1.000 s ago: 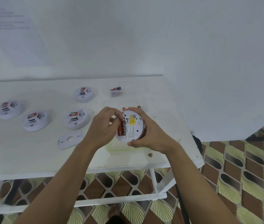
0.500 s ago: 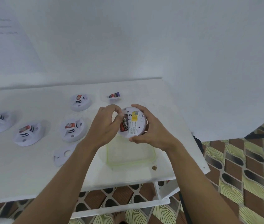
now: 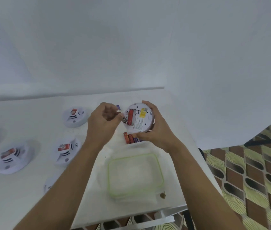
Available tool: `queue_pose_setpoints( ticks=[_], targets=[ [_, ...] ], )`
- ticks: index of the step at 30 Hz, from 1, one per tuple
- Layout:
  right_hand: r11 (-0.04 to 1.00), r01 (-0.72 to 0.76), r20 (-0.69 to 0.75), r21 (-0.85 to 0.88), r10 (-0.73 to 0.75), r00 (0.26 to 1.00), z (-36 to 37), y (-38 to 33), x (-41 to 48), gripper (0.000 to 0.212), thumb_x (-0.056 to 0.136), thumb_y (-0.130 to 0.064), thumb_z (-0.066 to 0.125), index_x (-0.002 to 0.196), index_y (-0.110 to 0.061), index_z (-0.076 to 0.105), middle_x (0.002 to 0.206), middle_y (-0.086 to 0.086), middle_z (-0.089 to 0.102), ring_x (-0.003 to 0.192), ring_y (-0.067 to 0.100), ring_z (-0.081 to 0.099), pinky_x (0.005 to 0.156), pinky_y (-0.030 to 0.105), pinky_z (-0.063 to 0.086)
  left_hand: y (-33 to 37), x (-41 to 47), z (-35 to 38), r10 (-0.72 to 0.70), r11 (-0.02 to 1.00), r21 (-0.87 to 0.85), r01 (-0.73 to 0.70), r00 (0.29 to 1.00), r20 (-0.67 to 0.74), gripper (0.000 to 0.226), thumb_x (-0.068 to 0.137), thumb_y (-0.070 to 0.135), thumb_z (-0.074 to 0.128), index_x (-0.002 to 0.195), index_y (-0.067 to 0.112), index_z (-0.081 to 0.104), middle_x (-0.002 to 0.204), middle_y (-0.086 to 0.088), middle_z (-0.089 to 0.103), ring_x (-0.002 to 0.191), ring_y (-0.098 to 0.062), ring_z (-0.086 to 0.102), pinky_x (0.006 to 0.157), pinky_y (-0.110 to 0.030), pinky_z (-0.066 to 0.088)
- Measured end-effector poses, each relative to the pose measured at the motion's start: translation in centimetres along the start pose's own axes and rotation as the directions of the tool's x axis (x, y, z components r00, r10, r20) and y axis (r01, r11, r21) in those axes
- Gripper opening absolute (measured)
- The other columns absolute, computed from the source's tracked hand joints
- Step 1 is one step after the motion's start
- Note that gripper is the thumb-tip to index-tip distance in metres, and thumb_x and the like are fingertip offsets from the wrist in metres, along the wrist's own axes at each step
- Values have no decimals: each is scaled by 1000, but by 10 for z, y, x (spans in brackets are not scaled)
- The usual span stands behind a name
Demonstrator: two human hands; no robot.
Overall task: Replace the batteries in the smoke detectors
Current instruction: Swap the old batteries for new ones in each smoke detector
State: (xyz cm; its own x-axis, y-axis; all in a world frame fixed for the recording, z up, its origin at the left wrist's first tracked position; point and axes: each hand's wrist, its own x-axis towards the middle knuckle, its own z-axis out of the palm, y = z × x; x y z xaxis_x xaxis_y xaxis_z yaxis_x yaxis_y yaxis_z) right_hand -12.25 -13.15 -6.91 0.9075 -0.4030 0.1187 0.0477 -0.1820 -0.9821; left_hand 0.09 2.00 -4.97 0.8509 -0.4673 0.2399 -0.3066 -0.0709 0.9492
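Note:
My right hand [image 3: 154,130] grips a round white smoke detector [image 3: 139,117], held above the table with its back facing me. A red battery [image 3: 130,117] sits in its open compartment. My left hand [image 3: 102,123] is just left of the detector and pinches a dark battery [image 3: 124,120] at the compartment's left edge. Several loose batteries [image 3: 130,138] lie on the table right under the detector.
Three more white smoke detectors [image 3: 75,116] [image 3: 65,151] [image 3: 12,157] lie on the left part of the white table [image 3: 31,188]. A clear container with a green rim [image 3: 134,175] stands near the front edge. A white mounting plate [image 3: 49,185] peeks out beside my left forearm. Patterned floor lies right.
The camera tilted, so the table sits lower in view. My left hand has drawn one battery out of the compartment's left side. My right hand keeps hold of the detector.

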Motion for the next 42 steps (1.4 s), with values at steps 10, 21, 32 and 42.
queue_pose_setpoints(
  ticks=[10, 21, 32, 42],
  targets=[
    [1000, -1, -134, -31, -3, 991, -12, 7, 13, 100, 70, 13, 81, 147, -30, 35, 134, -11, 54, 121, 3, 55, 89, 28, 57, -17, 21, 20, -246, 566, 790, -238, 865, 437, 19, 85, 23, 74, 87, 6, 64, 89, -3, 62, 79, -19, 58, 63, -25, 48],
    [999, -48, -59, -24, 47, 997, -18, 8, 8, 100, 69, 10, 83, 145, -36, 38, 131, -15, 55, 124, 14, 55, 86, 32, 59, -12, 34, 10, -66, 681, 701, -210, 936, 345, 13, 95, 22, 55, 94, 16, 67, 95, 2, 67, 84, -16, 60, 76, -28, 47],
    [998, -69, 46, -15, 70, 997, -10, 6, 12, 99, 68, 14, 82, 145, -32, 42, 132, -5, 59, 120, 19, 61, 87, 45, 61, -14, 33, 0, 408, 728, 276, -628, 721, 560, 22, 73, 1, 75, 93, 10, 76, 120, -9, 69, 105, -14, 65, 71, -12, 56],
    [992, -112, 118, -52, 118, 986, -5, -1, 17, 97, 67, 15, 82, 143, -32, 45, 125, -7, 60, 114, 16, 63, 78, 32, 61, -22, 41, -15, 437, 625, 298, -722, 639, 633, 22, 72, 21, 72, 93, 18, 78, 92, -3, 77, 57, -8, 64, 54, -22, 53]
  ],
)
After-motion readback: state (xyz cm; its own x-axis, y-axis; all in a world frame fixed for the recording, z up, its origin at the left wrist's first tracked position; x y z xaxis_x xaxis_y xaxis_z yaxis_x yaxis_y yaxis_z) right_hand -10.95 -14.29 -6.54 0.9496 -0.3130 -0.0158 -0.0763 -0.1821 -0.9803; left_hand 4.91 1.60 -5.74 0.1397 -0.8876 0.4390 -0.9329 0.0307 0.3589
